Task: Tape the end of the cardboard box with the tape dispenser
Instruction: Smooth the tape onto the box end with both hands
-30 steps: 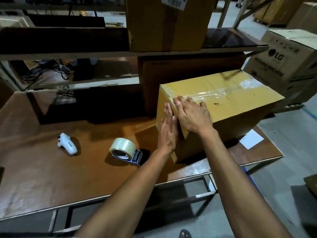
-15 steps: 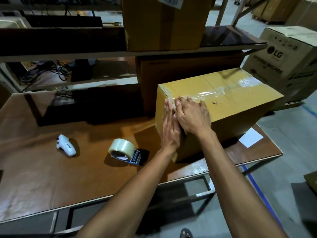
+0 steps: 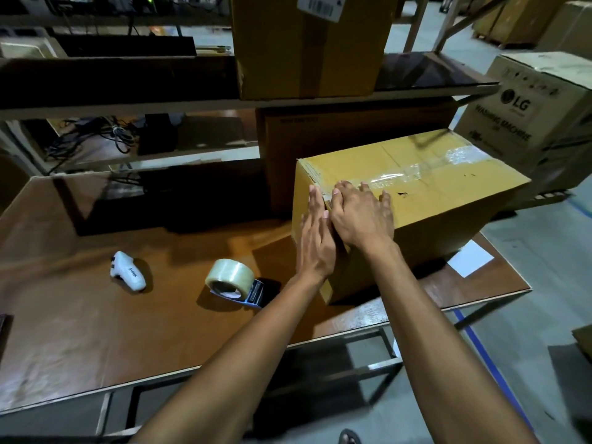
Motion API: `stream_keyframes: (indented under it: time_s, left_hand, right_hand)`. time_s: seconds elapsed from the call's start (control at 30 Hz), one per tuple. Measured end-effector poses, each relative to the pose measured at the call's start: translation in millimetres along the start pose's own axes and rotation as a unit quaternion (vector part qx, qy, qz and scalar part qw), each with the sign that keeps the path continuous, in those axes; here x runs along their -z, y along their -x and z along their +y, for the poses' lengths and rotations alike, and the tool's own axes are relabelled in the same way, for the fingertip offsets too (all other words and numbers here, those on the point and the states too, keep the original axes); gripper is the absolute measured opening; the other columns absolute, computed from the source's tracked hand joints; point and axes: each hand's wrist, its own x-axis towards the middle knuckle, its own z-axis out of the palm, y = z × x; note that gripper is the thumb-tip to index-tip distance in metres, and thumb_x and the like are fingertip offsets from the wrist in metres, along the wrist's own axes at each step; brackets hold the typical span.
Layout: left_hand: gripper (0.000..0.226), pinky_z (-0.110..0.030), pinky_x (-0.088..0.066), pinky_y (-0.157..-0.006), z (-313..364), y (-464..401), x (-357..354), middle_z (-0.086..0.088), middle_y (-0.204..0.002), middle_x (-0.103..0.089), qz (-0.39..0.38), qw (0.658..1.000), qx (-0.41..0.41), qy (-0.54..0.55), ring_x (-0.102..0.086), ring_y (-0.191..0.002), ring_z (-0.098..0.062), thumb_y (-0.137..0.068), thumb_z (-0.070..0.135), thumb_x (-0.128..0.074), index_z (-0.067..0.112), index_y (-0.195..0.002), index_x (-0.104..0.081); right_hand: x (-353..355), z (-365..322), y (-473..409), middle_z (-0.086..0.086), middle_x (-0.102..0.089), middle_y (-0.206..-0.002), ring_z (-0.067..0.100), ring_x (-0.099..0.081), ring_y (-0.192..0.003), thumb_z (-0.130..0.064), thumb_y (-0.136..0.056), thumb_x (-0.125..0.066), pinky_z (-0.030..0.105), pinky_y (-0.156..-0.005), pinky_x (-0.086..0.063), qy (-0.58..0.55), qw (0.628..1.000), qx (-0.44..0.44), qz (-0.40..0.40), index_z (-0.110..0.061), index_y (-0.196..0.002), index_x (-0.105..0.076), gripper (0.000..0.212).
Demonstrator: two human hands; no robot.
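A yellow cardboard box (image 3: 448,200) lies on the right part of the brown table (image 3: 80,315), with clear tape along its top seam. My left hand (image 3: 315,241) is flat against the box's near end face, fingers pointing up to the top edge. My right hand (image 3: 362,216) lies flat on the box's top at that same corner, fingers spread over the tape. The tape dispenser (image 3: 235,282), loaded with a clear roll, rests on the table just left of my left forearm, untouched.
A white handheld device (image 3: 128,274) lies on the table to the left. A white paper (image 3: 471,259) lies by the box's right side. Shelving with larger boxes (image 3: 307,46) stands behind; an LG carton (image 3: 528,116) stands at right. The table's front edge is near my forearms.
My left hand slid upward along the box's end face toward the top edge. My right hand stayed pressed on the top corner.
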Motion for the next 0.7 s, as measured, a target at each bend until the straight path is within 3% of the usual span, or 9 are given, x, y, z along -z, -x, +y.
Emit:
stream_keyframes:
  time_s: [0.13, 0.27, 0.37, 0.5, 0.6, 0.7]
  left_hand:
    - [0.093, -0.051, -0.018, -0.136, -10.0, 8.0, -4.3, 0.013, -0.182, 0.000, 0.001, 0.999, 0.030, 0.035, -0.006, -0.169, -0.013, -0.099, 0.085, -0.005, 0.030, -0.175, -0.004]
    - [0.099, -0.057, -0.026, -0.132, -27.8, 19.3, 0.5, 0.010, -0.182, -0.004, -0.036, 0.999, 0.040, 0.004, -0.015, -0.168, -0.019, -0.093, 0.091, -0.002, 0.034, -0.174, -0.003]
    - [0.095, -0.052, -0.012, -0.136, -21.5, 16.5, 7.5, 0.007, -0.182, 0.005, -0.040, 0.998, 0.020, -0.043, 0.000, -0.169, -0.011, -0.099, 0.084, 0.002, 0.026, -0.174, 0.000]
    - [0.066, -0.054, -0.011, -0.137, -9.2, 16.8, 3.1, 0.007, -0.183, 0.007, -0.014, 0.998, -0.049, -0.039, 0.004, -0.168, -0.007, -0.116, 0.049, -0.016, 0.026, -0.175, 0.001]
    - [0.065, -0.054, -0.014, -0.136, -17.2, 22.1, -0.7, 0.011, -0.182, 0.008, -0.030, 0.998, -0.037, -0.050, 0.002, -0.168, -0.007, -0.116, 0.049, -0.020, 0.034, -0.173, 0.006]
    - [0.064, -0.053, -0.017, -0.136, -30.3, 27.9, 1.3, 0.010, -0.182, 0.004, -0.054, 0.995, -0.021, -0.083, -0.005, -0.169, -0.010, -0.116, 0.050, -0.021, 0.035, -0.171, 0.007]
  right_hand:
    - [-1.9, 2.8, -1.9, -0.004, -0.037, -0.169, 0.026, -0.025, -0.160, -0.046, -0.108, -0.018, 0.062, -0.129, -0.009, 0.003, 1.000, 0.012, -0.009, -0.023, -0.161, -0.040, 0.062]
    - [-3.4, 5.8, -2.9, -0.003, -0.038, -0.169, 0.028, -0.027, -0.159, -0.043, -0.108, -0.020, 0.062, -0.128, -0.011, 0.009, 1.000, 0.022, -0.011, -0.023, -0.159, -0.042, 0.060]
    - [-1.8, 5.5, -1.9, -0.003, -0.034, -0.170, 0.026, -0.025, -0.160, -0.043, -0.109, -0.020, 0.060, -0.129, -0.011, 0.000, 1.000, 0.026, -0.012, -0.024, -0.163, -0.037, 0.059]
    - [8.9, 9.2, 9.3, -0.008, -0.038, -0.167, 0.017, -0.029, -0.158, -0.044, -0.111, -0.022, 0.051, -0.131, -0.014, -0.097, 0.990, 0.101, -0.003, -0.030, -0.161, -0.040, 0.055]
    - [7.8, 19.6, 8.4, -0.013, -0.042, -0.164, 0.014, -0.033, -0.156, -0.048, -0.106, -0.012, 0.048, -0.131, -0.015, -0.114, 0.981, 0.149, -0.051, -0.037, -0.156, -0.048, 0.062]
    - [-1.4, 24.0, 1.5, -0.013, -0.044, -0.163, 0.025, -0.037, -0.155, -0.058, -0.103, -0.005, 0.056, -0.128, -0.023, -0.113, 0.985, 0.112, -0.063, -0.046, -0.154, -0.045, 0.066]
